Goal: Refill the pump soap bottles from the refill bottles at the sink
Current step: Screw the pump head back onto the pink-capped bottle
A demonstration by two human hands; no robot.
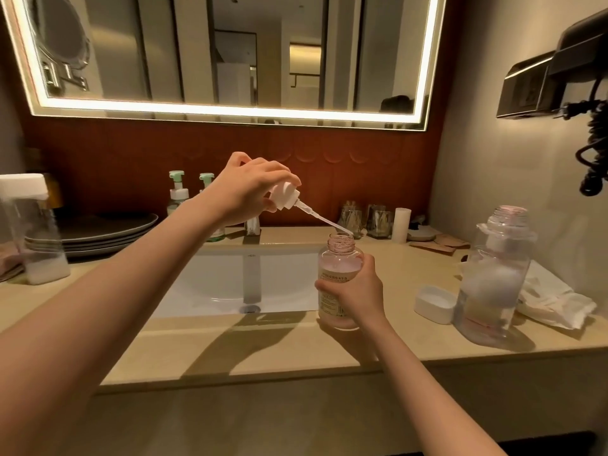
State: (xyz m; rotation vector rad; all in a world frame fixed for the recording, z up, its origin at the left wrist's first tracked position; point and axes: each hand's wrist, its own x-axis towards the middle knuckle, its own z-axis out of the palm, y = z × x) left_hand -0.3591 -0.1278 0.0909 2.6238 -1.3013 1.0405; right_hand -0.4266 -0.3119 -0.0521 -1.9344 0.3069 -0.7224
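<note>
White pump (284, 199) pinched in the left hand (250, 189), tube (324, 221) slanting down-right to the open mouth of the bottle (339, 264) clasped upright in the right hand (358, 291), centre frame.

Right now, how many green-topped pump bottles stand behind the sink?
2. One green-topped pump bottle stands at the back wall beside the stacked plates; the second is just right of it, mostly behind the left forearm, which may hide others.

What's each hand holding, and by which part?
Left hand grips the pump by its white head. Right hand grips the bottle round its body.
</note>
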